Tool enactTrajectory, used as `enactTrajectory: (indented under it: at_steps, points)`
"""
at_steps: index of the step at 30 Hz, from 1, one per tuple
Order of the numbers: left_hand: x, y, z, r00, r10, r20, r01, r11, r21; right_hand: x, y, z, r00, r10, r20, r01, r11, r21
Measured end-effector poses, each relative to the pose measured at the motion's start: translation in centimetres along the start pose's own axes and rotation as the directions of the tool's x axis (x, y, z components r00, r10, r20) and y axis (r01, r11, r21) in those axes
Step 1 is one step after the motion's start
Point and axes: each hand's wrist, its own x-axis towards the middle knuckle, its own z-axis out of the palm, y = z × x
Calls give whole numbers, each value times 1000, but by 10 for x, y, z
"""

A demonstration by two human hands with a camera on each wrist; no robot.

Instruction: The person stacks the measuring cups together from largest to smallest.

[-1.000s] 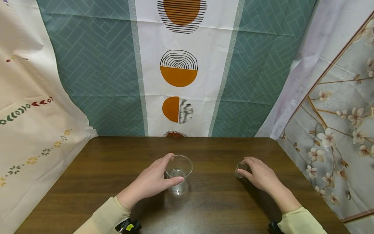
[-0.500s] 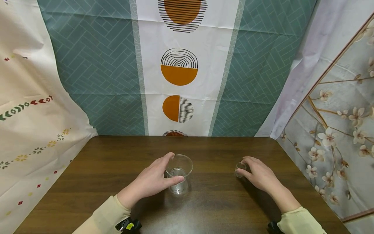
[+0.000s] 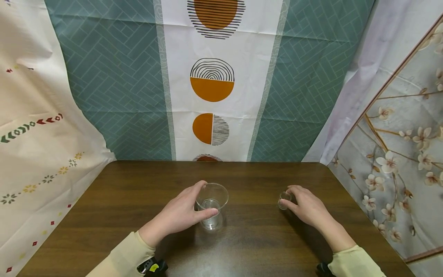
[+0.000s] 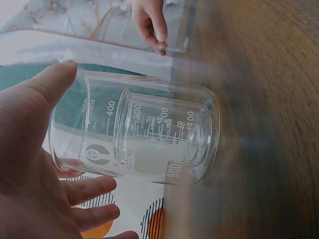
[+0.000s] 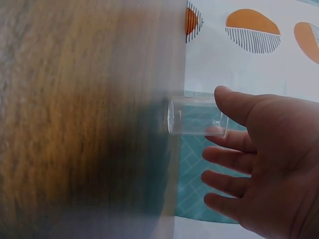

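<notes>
My left hand (image 3: pixel 183 209) grips the rim of a large clear glass beaker (image 3: pixel 221 206), thumb on the near side and forefinger on the far side. The beaker stands upright on the table, with printed volume marks that show in the left wrist view. A smaller marked beaker (image 4: pixel 159 134) sits nested inside it. Further right, my right hand (image 3: pixel 308 206) pinches a small clear glass beaker (image 5: pixel 194 117) near its top between thumb and forefinger. Its other fingers (image 5: pixel 229 159) stay extended, off the glass. No markings show on this small beaker, and its base is at the tabletop.
The brown wooden table (image 3: pixel 249 246) runs back to a green and white hanging cloth (image 3: pixel 117 77). A cream patterned cloth (image 3: pixel 34 173) hangs along the left side. At the right side hangs a floral cloth (image 3: pixel 398 200). A gap of bare wood separates the two hands.
Both hands and the beakers stay in place. Only the cream cloth at the left has shifted slightly.
</notes>
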Motion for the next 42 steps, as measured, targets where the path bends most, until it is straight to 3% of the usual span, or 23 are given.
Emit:
enactTrajectory:
  at_steps: [14,42]
  points:
    - [-1,1,1,1000,4,-10,-4,1000,5,-2,-3,1,999,-8,-38,9,1000,28]
    - [-1,1,1,1000,-3,-9,3,1000,5,-3,-32,-8,996,-58,-67,64,995,81]
